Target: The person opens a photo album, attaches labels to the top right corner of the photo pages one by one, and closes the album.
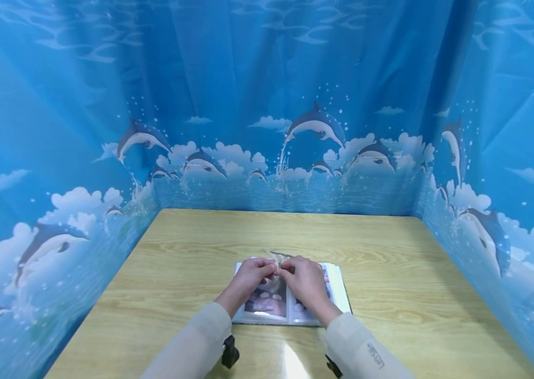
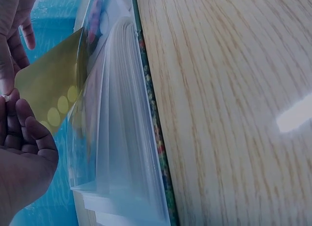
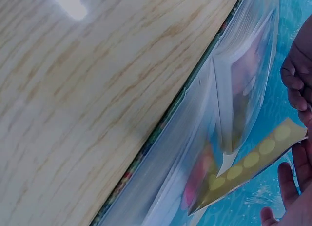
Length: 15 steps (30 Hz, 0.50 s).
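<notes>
the pale oak-grain wooden table (image 1: pixel 390 273) shows light tan with darker streaks. the open album of clear plastic sleeves (image 1: pixel 335 287) has white pages, pink and grey pictures, and a green speckled cover edge. the olive-yellow card with pale yellow dots (image 2: pixel 48 89) is between the fingers. the blue plastic curtain (image 1: pixel 106 95) carries grey-and-white dolphins, white clouds and bubbles. the long sleeves (image 1: pixel 191 347) are cream.
</notes>
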Each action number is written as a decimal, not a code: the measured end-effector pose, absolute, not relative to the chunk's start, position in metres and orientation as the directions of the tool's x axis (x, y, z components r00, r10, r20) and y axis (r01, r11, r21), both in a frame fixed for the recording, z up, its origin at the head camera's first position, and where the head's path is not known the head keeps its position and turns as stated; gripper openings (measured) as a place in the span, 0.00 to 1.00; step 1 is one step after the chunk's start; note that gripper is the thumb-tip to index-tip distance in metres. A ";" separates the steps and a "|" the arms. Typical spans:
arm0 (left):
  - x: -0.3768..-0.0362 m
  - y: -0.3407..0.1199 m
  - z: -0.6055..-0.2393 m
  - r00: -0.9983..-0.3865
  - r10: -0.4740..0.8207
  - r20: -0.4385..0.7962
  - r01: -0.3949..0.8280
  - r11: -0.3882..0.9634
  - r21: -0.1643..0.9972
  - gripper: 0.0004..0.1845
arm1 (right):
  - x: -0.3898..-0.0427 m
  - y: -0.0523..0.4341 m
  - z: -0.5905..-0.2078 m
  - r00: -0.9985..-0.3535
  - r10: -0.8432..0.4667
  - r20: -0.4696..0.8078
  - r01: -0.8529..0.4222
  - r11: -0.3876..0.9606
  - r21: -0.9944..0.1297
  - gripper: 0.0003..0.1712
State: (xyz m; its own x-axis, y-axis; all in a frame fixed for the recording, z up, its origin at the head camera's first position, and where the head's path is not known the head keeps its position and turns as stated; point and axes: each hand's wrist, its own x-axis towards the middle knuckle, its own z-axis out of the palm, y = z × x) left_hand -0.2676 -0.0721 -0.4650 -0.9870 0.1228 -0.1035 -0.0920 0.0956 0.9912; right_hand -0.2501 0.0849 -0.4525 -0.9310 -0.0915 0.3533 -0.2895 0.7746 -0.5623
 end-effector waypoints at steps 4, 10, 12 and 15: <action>-0.267 -0.071 -0.464 -0.988 0.125 -0.093 -0.081 0.095 0.992 0.09 | -0.250 0.084 -0.453 -0.932 -0.084 0.352 -0.284 0.771 -0.570 0.08; -0.266 -0.070 -0.465 -0.990 0.120 -0.072 -0.061 0.099 0.993 0.10 | -0.250 0.085 -0.454 -0.932 -0.075 0.354 -0.283 0.762 -0.583 0.05; -0.266 -0.069 -0.465 -0.991 0.123 -0.059 -0.048 0.090 0.995 0.11 | -0.249 0.085 -0.455 -0.925 -0.080 0.372 -0.298 0.760 -0.577 0.04; -0.265 -0.069 -0.465 -0.991 0.127 -0.045 -0.034 0.084 0.996 0.12 | -0.249 0.086 -0.454 -0.921 -0.070 0.383 -0.298 0.757 -0.581 0.03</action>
